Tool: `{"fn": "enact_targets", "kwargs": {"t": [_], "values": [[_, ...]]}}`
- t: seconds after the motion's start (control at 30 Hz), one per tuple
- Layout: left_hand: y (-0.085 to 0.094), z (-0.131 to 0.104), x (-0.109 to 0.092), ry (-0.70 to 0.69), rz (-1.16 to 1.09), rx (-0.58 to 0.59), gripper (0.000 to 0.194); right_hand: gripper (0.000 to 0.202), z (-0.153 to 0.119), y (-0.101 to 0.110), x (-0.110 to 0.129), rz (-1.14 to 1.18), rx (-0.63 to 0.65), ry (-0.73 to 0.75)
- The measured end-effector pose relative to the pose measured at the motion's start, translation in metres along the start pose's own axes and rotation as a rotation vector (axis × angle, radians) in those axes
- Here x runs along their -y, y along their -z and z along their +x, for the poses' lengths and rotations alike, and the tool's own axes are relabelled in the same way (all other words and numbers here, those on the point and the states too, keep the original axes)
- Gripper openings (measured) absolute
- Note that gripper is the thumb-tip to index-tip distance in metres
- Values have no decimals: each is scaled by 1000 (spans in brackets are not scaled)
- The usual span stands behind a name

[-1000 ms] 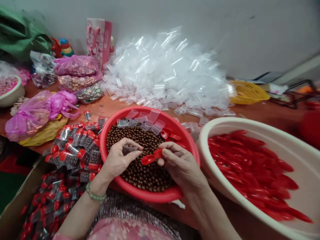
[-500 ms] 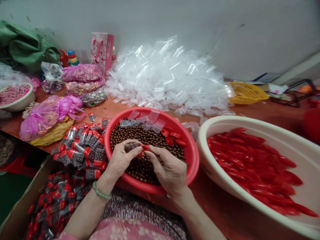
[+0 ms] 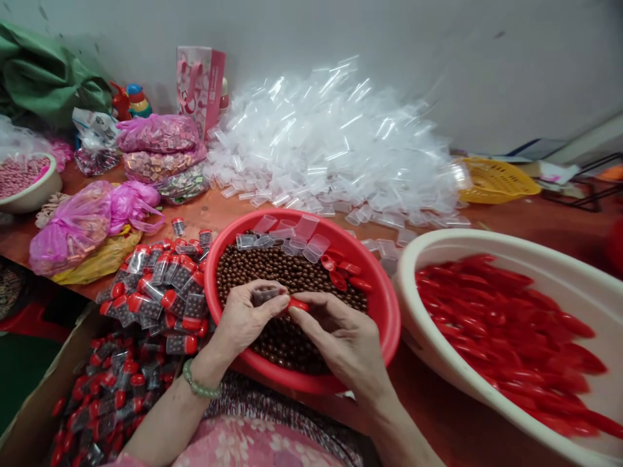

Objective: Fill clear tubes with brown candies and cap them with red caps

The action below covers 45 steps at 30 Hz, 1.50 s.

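Note:
My left hand (image 3: 248, 319) is closed around a clear plastic tube (image 3: 265, 296) filled with dark beads. Between the thumb and fingers of my right hand (image 3: 341, 331) is a red cap (image 3: 298, 303), held at the tube's open end; whether it is seated there I cannot tell. Both hands are over a red basin (image 3: 393, 324) of brown beads (image 3: 292, 272). Empty clear tubes (image 3: 306, 227) lie on the beads at the basin's back, with several loose red caps (image 3: 338, 279) to their right.
Filled, red-capped tubes (image 3: 160, 279) are heaped left of the basin, above more in a box (image 3: 43, 376). A white tub (image 3: 411, 259) of red caps stands right. Behind lie a mound of clear tubes (image 3: 331, 143), a yellow basket (image 3: 501, 181) and pink bags (image 3: 73, 227).
The red cap has turned to lie more level, and both hands stand slightly lower and further right in view. The whole scene has shifted a little with the camera.

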<state>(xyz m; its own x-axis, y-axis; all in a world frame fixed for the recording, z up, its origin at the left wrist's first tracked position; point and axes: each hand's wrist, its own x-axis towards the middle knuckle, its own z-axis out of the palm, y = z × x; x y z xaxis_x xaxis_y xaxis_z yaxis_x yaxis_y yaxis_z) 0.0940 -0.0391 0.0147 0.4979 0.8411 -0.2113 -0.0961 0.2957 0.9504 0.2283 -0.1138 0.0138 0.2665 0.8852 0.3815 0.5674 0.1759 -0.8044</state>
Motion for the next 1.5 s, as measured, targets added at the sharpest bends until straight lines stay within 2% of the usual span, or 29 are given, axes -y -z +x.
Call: {"fn": "enact_targets", "kwargs": {"t": [0.17,0.23,0.37,0.43,0.53,0.67,0.73,0.87,0.93,1.1,1.27,1.37,1.5], "values": [[1,1,-3,31,16,39,22,13,2,8,-6,25,51,-2],[1,1,-4,30,25,42,20,12,1,13,-8,-52,83,102],[1,1,-5,56,38,85,20,27,-2,25,-14,-332,230,407],[1,1,-4,81,9,113,24,36,-2,30,-16,-400,286,466],[1,0,-2,118,-67,174,36,40,1,34,-17,-321,283,413],[1,-2,-1,153,-72,278,38,29,9,32,-12,-18,71,48],[1,-4,-3,145,-24,319,29,26,13,30,-8,104,39,-35],[2,-5,-5,95,45,374,13,27,18,21,-2,141,164,93],[3,-5,-5,84,58,393,10,25,20,18,-2,97,180,123],[5,-5,-5,89,125,436,10,18,20,18,-2,-3,201,136],[6,-2,-4,91,118,467,21,14,19,22,4,-130,213,158],[6,-1,-2,105,102,503,23,14,19,25,7,-168,281,196],[8,-1,0,123,167,513,17,12,18,29,9,-241,385,253]]}}
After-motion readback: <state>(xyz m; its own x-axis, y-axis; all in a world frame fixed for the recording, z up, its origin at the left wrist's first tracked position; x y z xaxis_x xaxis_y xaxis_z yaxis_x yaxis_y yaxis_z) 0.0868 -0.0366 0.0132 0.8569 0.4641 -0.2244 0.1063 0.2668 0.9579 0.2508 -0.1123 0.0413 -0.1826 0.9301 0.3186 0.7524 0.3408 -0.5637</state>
